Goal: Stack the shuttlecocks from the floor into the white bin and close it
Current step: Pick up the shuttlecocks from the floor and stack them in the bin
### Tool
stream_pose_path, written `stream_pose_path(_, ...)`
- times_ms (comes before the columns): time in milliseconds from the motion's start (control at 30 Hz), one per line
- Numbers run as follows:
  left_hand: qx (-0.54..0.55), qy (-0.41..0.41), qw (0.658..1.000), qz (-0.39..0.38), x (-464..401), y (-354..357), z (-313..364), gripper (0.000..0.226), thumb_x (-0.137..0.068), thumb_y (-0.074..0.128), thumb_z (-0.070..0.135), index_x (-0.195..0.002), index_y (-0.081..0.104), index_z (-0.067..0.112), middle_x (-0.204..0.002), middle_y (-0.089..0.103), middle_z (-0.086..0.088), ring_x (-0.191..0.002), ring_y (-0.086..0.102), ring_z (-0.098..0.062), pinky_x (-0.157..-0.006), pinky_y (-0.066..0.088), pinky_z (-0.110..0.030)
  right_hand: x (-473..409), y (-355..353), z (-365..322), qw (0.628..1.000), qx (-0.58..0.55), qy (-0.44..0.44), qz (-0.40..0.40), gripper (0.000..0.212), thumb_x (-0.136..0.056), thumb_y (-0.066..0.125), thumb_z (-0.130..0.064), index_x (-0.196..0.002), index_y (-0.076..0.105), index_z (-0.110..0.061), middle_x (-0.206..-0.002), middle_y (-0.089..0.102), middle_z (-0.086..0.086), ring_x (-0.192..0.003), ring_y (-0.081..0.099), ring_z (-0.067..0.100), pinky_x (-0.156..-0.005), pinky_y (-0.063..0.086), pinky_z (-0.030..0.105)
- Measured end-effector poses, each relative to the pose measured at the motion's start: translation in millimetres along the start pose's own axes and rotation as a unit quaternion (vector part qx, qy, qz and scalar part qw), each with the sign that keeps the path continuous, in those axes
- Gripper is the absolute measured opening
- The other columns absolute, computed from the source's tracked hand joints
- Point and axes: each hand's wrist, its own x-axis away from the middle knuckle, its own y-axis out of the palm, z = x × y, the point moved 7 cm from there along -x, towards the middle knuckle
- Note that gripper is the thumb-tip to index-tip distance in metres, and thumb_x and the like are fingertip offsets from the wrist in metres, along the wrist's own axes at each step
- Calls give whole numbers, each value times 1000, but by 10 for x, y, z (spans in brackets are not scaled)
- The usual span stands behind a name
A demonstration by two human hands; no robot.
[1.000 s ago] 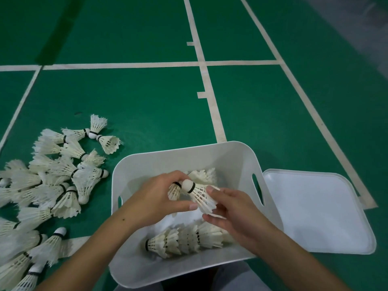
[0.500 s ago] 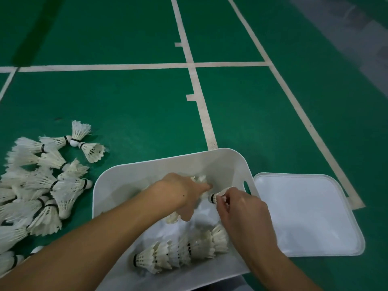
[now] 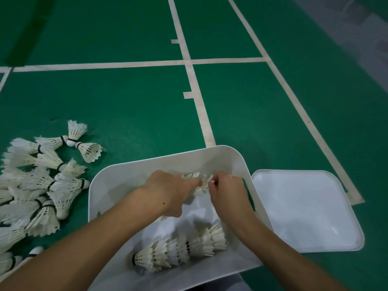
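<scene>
Head view, one white bin on green floor, one lid beside it, left hand and right hand each in pinching grip on shuttlecocks at the far wall, one nested row of about five inside, loose pile on floor at left, too overlapped to count

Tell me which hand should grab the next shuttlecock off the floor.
Left. The loose pile of shuttlecocks lies on the floor left of the white bin, nearest the left hand. The right hand would probably have to cross the bin.
</scene>
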Motion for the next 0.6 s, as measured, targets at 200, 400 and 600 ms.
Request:
stream_pose_path(200, 25, 9, 999, 41, 13, 13, -16, 80, -94, 60, 24, -158, 18, 48, -92, 51, 1, -83, 51, -25, -63, 37, -34, -94, 201, 151, 988, -110, 86, -71, 14, -99, 59, -7, -89, 67, -14, -83, 68, 4, -80, 64, 24, -68, 47, 29)
stream_pose_path(400, 129, 19, 986, 104, 98, 14, -133, 79, -100, 58, 35, -162, 11, 48, -94, 55, 6, -87, 49, -21, -67, 41, -35, -245, 463, 254, 964, -177, 173, -95, 13, -95, 63, -10, -104, 72, -10, -100, 74, 9, -95, 66, 31, -79, 55, 36)
stream_pose_path(600, 344, -14, 924, 170, 334, 147, -465, 45, -94, 74, 42, -136, 61, 40, -124, 71, 15, -114, 66, -11, -95, 57, -42, -180, 413, 181, 967, -155, 158, -126, 11, -99, 54, -5, -103, 62, 1, -95, 61, 13, -78, 51, 24, -59, 40, 30)
